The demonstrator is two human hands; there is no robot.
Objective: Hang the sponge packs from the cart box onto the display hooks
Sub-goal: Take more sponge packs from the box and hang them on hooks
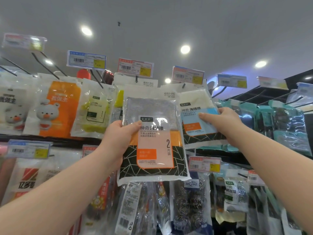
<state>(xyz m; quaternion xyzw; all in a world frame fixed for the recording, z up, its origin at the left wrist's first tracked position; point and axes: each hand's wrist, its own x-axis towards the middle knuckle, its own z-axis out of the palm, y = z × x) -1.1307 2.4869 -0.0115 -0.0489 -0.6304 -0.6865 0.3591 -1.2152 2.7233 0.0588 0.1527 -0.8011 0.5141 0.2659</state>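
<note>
holding an orange sponge pack [152, 141] up before the top row of display hooks. the left hand [118, 133] grips the pack by its left edge, thumb across the clear front, fingers hidden behind. the pack stands upright, its white header close under a hook [136, 78] below a red price tag [135, 67], where like packs hang. the right hand [225, 122] pinches the right edge of a blue sponge pack [194, 119] just beside it — whether that pack's hole sits on its own hook [183, 85] cannot be told. the cart box is out of view. steel scourers [186, 200] hang on the row below.

step in hand, as judged: threading the orange pack. to do it well, bring the header level with the hook tip, find the punched hole, and slide the pack straight back — a tilted pack is likely to snag or tear at the thin header. holding the blue pack aside should keep neighbouring bags from crowding the hook. the slippery film calls for a firm grip.
</note>
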